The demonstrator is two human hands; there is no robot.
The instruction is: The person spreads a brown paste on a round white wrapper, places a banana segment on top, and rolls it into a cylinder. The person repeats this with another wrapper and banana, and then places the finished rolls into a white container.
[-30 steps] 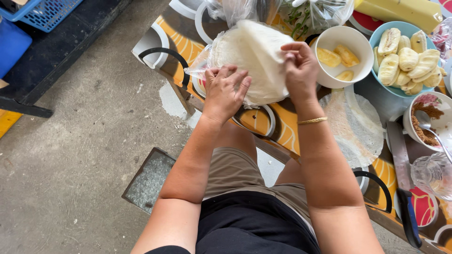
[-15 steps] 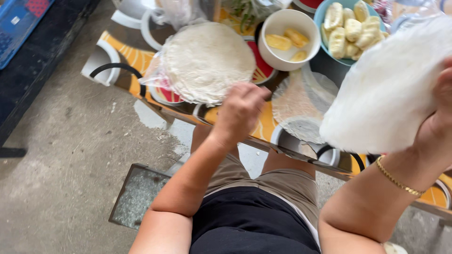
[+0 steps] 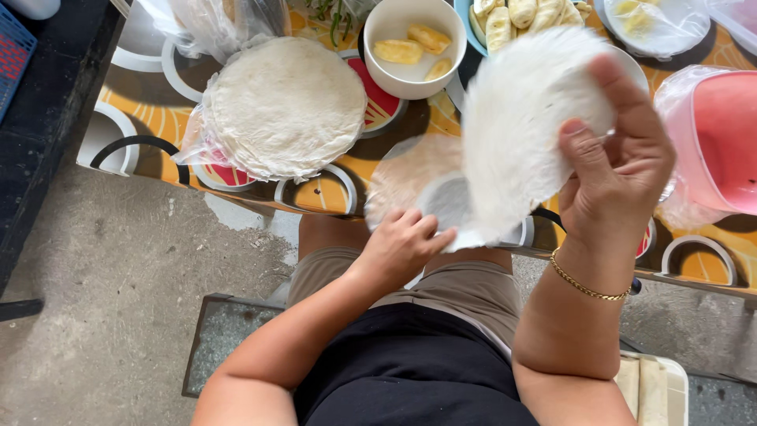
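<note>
Thin white round wrapper sheet [image 3: 524, 118] has swung in from far right, now over the worktop [image 3: 394, 170] edge. Right hand [image 3: 619, 170] grip pinches its edge; left hand [image 3: 402, 246] fingers, loosely curled, steady its lower corner above damp sheet [image 3: 406, 170].

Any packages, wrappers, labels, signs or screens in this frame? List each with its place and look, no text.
Clear plastic bag: under the stack of round white wrappers, table's left part; crumpled, transparent.
Second clear bag: top left, behind the stack; bunched, contents unclear.
Clear film: around the pink container, right edge.
Clear-wrapped dish: top right; pale yellow contents.
No labels, signs or screens visible.
The right hand holds a single wrapper; the left hand touches its lower edge.
</note>
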